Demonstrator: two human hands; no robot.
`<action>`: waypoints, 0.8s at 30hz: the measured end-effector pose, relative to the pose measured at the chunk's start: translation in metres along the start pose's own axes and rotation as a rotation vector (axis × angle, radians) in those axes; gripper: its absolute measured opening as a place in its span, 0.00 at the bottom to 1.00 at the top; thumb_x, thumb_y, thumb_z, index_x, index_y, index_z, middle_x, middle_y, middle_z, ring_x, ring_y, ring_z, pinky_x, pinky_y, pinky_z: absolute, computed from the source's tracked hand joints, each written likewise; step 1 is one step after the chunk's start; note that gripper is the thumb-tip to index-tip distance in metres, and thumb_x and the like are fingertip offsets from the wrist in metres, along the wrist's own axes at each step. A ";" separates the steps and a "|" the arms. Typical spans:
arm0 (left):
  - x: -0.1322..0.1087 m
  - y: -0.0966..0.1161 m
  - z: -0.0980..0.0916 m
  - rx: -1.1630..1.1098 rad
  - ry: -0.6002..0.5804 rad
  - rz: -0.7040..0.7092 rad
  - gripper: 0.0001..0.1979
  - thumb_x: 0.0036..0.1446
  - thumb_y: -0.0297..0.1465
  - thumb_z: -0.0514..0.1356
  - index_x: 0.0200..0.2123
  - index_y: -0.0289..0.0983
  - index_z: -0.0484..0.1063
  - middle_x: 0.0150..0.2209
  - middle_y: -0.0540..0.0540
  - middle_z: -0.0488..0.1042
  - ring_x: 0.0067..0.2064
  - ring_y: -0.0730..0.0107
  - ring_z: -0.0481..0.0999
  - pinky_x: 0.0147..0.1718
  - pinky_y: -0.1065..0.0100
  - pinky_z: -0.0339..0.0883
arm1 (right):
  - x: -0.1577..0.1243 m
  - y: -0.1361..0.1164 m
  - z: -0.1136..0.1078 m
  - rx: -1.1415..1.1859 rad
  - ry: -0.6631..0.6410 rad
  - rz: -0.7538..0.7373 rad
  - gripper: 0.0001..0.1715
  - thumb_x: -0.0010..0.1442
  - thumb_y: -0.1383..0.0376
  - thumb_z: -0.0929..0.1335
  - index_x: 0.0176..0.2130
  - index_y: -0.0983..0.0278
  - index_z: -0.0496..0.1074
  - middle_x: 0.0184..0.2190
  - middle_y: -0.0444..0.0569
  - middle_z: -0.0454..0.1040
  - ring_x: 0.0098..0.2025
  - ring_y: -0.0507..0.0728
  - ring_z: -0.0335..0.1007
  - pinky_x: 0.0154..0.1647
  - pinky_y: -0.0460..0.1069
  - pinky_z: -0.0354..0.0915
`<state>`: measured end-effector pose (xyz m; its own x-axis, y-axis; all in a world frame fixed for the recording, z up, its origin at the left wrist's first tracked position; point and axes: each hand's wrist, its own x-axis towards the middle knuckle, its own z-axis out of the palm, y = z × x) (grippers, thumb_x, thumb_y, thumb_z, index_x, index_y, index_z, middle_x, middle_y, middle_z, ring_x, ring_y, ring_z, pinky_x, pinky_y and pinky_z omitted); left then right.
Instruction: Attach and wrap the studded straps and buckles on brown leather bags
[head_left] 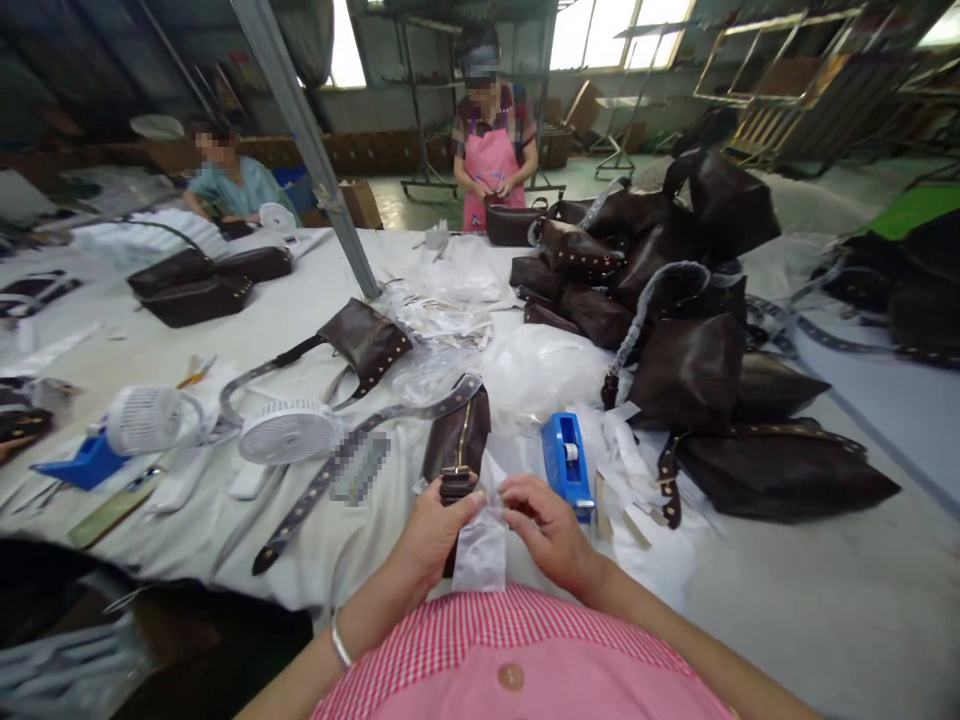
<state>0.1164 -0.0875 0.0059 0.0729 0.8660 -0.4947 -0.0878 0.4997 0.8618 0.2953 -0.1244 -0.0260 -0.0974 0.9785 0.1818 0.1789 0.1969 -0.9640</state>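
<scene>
My left hand [435, 535] and my right hand [547, 530] both pinch the top of a small clear plastic bag [480, 545] held just above the table's near edge. Right behind the bag lies a dark brown leather handbag [457, 440] with a gold zipper and a studded strap [337, 470] trailing to the left. A blue tape dispenser [568, 462] stands just beyond my right hand.
A heap of brown handbags [675, 300] fills the right of the white table [787, 620]. Two small white fans [289, 430] [146, 420], loose plastic wrap [540, 370] and another bag [364, 340] lie to the left. Two people work at the far side.
</scene>
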 end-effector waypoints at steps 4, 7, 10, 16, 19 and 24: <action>-0.003 0.003 -0.001 0.094 0.044 0.030 0.23 0.42 0.34 0.71 0.43 0.34 0.75 0.30 0.48 0.77 0.27 0.70 0.72 0.29 0.69 0.64 | -0.008 0.010 -0.001 0.286 0.113 0.462 0.27 0.58 0.48 0.69 0.51 0.60 0.67 0.41 0.51 0.71 0.31 0.53 0.68 0.23 0.47 0.66; -0.004 0.006 0.002 0.169 0.084 0.063 0.20 0.45 0.35 0.70 0.42 0.35 0.76 0.28 0.48 0.77 0.26 0.69 0.72 0.27 0.68 0.64 | -0.010 0.004 0.002 0.510 -0.114 0.675 0.28 0.56 0.43 0.68 0.43 0.63 0.72 0.40 0.51 0.72 0.26 0.50 0.64 0.19 0.44 0.59; -0.005 0.008 0.003 0.239 0.093 0.117 0.18 0.45 0.35 0.69 0.40 0.35 0.76 0.28 0.47 0.77 0.26 0.68 0.72 0.27 0.68 0.65 | -0.010 -0.006 0.005 0.544 -0.388 0.633 0.26 0.58 0.45 0.68 0.39 0.65 0.76 0.34 0.49 0.73 0.25 0.49 0.62 0.23 0.44 0.57; -0.004 0.003 -0.003 0.109 0.010 0.073 0.25 0.45 0.39 0.71 0.46 0.36 0.73 0.29 0.50 0.76 0.26 0.69 0.74 0.26 0.70 0.67 | -0.026 0.019 -0.018 -0.219 -0.313 0.505 0.17 0.62 0.58 0.65 0.47 0.62 0.75 0.34 0.51 0.77 0.34 0.57 0.72 0.36 0.50 0.64; -0.003 -0.002 -0.006 0.053 0.007 0.009 0.28 0.44 0.40 0.71 0.48 0.38 0.71 0.27 0.52 0.75 0.23 0.71 0.72 0.23 0.71 0.66 | -0.055 0.056 -0.037 -0.838 -0.446 0.570 0.36 0.57 0.69 0.66 0.64 0.58 0.61 0.40 0.59 0.79 0.42 0.64 0.76 0.41 0.55 0.65; -0.002 -0.001 0.001 0.089 -0.029 -0.042 0.29 0.44 0.40 0.71 0.49 0.36 0.71 0.29 0.50 0.76 0.25 0.71 0.73 0.23 0.72 0.66 | -0.096 0.105 -0.041 -1.014 -0.640 0.811 0.46 0.56 0.71 0.66 0.69 0.60 0.49 0.37 0.65 0.80 0.39 0.71 0.78 0.38 0.62 0.67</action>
<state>0.1178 -0.0898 0.0063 0.1039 0.8426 -0.5285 0.0046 0.5309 0.8474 0.3637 -0.1951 -0.1366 0.0014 0.6983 -0.7158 0.9736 -0.1644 -0.1585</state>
